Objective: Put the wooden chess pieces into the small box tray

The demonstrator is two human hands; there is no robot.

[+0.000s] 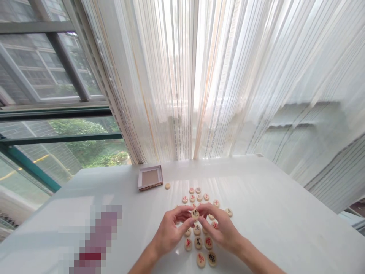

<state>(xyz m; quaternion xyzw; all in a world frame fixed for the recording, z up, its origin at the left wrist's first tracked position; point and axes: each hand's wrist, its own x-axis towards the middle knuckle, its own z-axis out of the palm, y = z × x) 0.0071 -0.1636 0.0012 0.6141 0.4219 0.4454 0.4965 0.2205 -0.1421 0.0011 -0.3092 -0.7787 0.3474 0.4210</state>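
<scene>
A round wooden xiangqi piece (195, 214) with a black character faces me, raised above the table. My left hand (174, 225) pinches its left edge between thumb and fingers. On the opposite edge, the thumb and fingers of my right hand (221, 225) grip the same piece. Beneath and around both hands lie several more xiangqi pieces, marked in red or black. Among the nearest are a red-marked piece (201, 260) and a black-marked one (211, 258). Some pieces are partly hidden behind my hands.
An open shallow box (150, 177) stands at the back left of the white table (270, 213). Beside it lies a lone piece (167, 186) with no character visible. A pixelated pinkish patch (97, 236) covers the left front. Sheer striped curtains (176, 80) and a window border the far edge.
</scene>
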